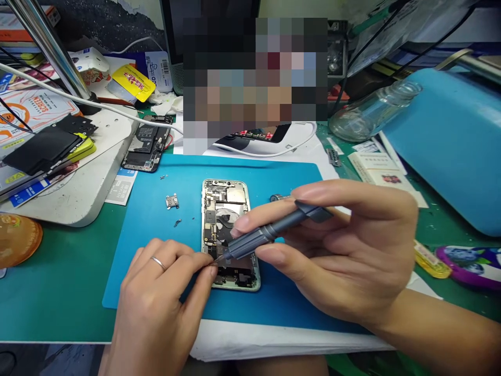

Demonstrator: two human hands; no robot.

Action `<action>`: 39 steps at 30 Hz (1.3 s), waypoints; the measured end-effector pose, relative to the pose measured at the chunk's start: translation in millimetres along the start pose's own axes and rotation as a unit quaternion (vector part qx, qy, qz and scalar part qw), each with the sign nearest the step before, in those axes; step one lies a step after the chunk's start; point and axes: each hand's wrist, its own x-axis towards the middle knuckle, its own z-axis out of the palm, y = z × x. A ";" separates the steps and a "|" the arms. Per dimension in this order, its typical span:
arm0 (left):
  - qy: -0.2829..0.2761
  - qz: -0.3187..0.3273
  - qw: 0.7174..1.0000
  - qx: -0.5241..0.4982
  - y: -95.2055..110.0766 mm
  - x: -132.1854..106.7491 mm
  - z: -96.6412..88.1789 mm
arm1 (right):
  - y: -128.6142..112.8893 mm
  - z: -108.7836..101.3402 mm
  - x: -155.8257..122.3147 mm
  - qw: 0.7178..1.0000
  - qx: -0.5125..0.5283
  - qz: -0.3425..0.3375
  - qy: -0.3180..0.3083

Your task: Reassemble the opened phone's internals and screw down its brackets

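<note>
An opened smartphone (230,209) lies face up on a blue mat (141,261), its circuit board, battery and inner parts exposed. My right hand (344,250) holds a dark grey precision screwdriver (254,241) between thumb and fingers, tilted with its thin tip down to the left. Over the phone's lower left edge, my left hand (160,292), with a ring on one finger, pinches thumb and forefinger together right at that tip. Whatever sits between those fingertips is too small to make out. Left of the phone rest a small metal bracket (171,201) and several tiny screws or parts (177,223).
Another opened phone (146,143) lies beyond the mat's left corner, beside a white platform (105,156) stacked with boxes. At the right are a glass jar (368,117), a cigarette pack (379,169) and a blue case (450,146). A white cable (270,155) crosses behind.
</note>
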 end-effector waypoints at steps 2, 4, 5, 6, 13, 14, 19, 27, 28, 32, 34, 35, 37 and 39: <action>0.002 -0.001 1.000 -0.002 0.6 0.6 -0.2 | -0.1 -0.2 0.4 1.000 0.002 0.001 0.001; 0.001 -0.002 1.000 -0.002 1.5 1.0 -0.9 | -0.1 -0.2 0.7 1.000 0.004 0.002 0.002; -0.001 -0.003 1.000 -0.002 2.0 1.1 -1.3 | -0.1 -0.2 0.8 1.000 0.005 0.003 0.001; -0.002 -0.004 1.000 -0.003 2.4 1.0 -1.6 | -0.1 0.0 0.8 1.000 0.005 0.003 0.000; 0.004 -0.016 1.000 0.002 3.1 -0.3 -0.2 | -0.7 1.1 0.0 1.000 -0.011 0.000 0.011; 0.004 -0.017 1.000 0.003 3.3 -0.2 -0.2 | -0.9 0.9 0.4 1.000 -0.015 -0.001 0.009; -0.015 -0.031 0.999 -0.003 3.8 1.0 -3.8 | -0.9 -0.3 1.9 1.000 -0.029 -0.007 0.000; -0.038 -0.059 0.997 0.023 2.7 -0.5 -5.8 | -1.3 -5.3 1.4 0.993 -0.097 -0.020 -0.057; -0.046 -0.051 0.997 0.033 2.6 -0.4 -5.1 | -1.8 -6.5 2.0 0.991 -0.111 -0.026 -0.072; -0.055 -0.041 0.997 0.047 1.4 -0.1 -2.9 | -3.1 -9.8 4.6 0.985 -0.126 -0.039 -0.113; -0.057 -0.039 0.996 0.048 0.5 -0.2 -2.4 | -3.8 -9.6 5.4 0.986 -0.117 -0.027 -0.118; -0.058 -0.039 0.996 0.048 0.1 -0.2 -2.3 | -4.2 -9.2 5.7 0.986 -0.112 -0.022 -0.120; -0.060 -0.039 0.996 0.047 -0.5 -0.1 -2.2 | -5.2 -8.1 6.1 0.986 -0.109 -0.020 -0.123; -0.061 -0.037 0.996 0.045 -0.7 -0.3 -2.3 | -5.9 -7.2 6.3 0.986 -0.113 -0.023 -0.122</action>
